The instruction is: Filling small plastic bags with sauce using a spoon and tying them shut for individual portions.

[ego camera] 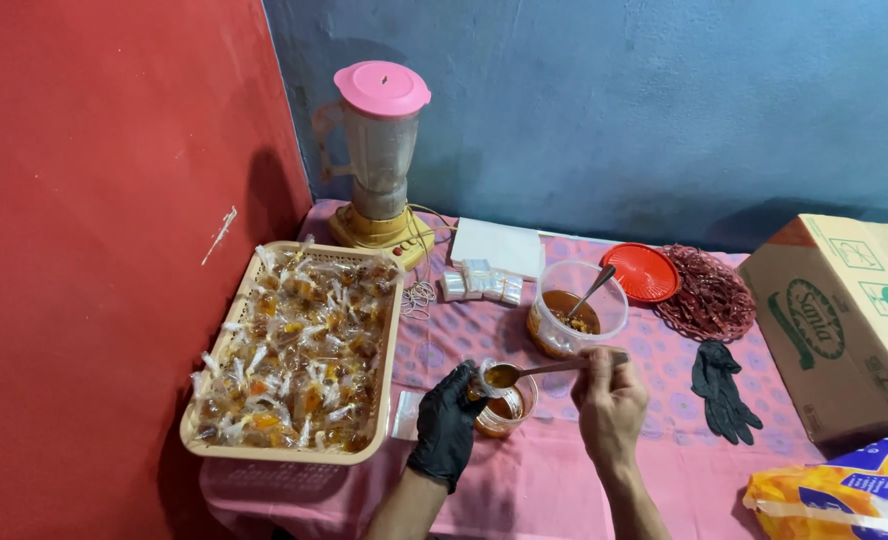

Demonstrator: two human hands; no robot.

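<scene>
left hand (448, 424): black glove, closed around small clear bag (486, 380), mouth up
right hand (609, 398): bare, pinching spoon (536, 371) handle
spoon axis: roughly level, bowl pointing left, over bag mouth
cup (509, 409): just under bag, near table's (554, 480) front edge
tub (574, 312): behind right hand, second spoon inside

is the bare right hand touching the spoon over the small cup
Touching. The head view shows the right hand pinching the end of the spoon handle, its bowl above the small cup by the gloved left hand.
</scene>
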